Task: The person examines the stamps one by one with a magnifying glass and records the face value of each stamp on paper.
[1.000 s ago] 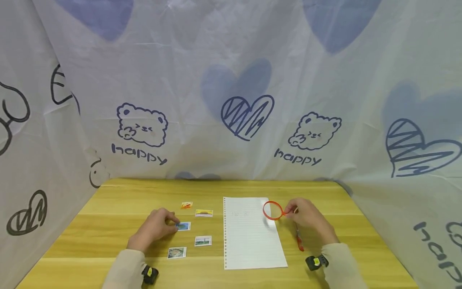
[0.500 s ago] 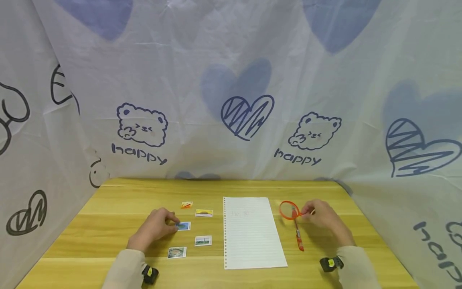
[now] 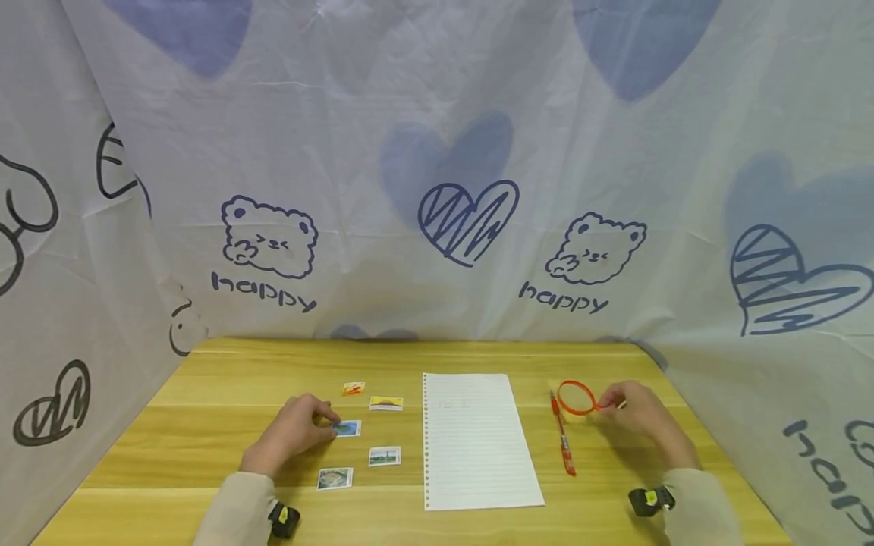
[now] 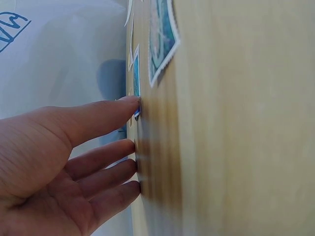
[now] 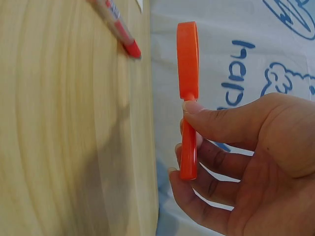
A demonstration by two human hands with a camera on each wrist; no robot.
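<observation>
Held by its handle between thumb and fingers, a red magnifying glass (image 3: 576, 398) is in my right hand (image 3: 640, 413), above the table to the right of the pen. The right wrist view shows the magnifying glass (image 5: 188, 64) edge-on, its handle running down past the fingers. My left hand (image 3: 295, 426) rests at a blue stamp (image 3: 348, 428), touching its left end. In the left wrist view the thumb tip overlaps this stamp (image 4: 137, 73), with the other fingertips on the table. More stamps lie around it: a yellow one (image 3: 386, 403), a green landscape (image 3: 385, 456) and a grey-green one (image 3: 335, 478).
A lined loose-leaf sheet (image 3: 478, 455) with faint writing near its top lies mid-table. Right of it lies a red pen (image 3: 564, 440). A small orange-red stamp (image 3: 353, 389) sits farther back. Printed white cloth (image 3: 382, 189) stands behind the wooden table (image 3: 273, 364).
My right hand has carried the magnifying glass rightward, from the sheet's upper right corner across the pen to its right side. The left hand and the stamps have stayed in place.
</observation>
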